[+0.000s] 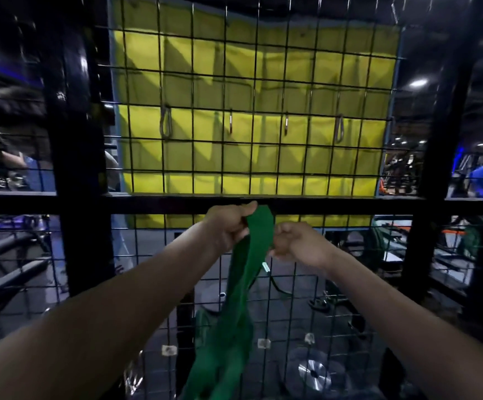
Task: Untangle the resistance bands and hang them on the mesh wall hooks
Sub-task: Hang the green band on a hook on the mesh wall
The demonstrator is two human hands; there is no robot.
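My left fingers (246,210) pinch the top fold of the green band (243,284) and my right hand (295,243) grips its edge, spreading the loop to find twists. It hangs below the hooks (286,125) on the mesh wall (194,90), not hung yet.

Both hands are raised before the black mesh wall (266,90). The left hand (230,226) pinches the top fold of a green band (244,284), and the right hand (298,243), at its 3 o'clock, grips the band's edge. The band hangs toward 6 o'clock. Four hooks (230,122) sit at 12 o'clock, against a yellow mat (205,67). Weight plates (314,370) lie at 5 o'clock.
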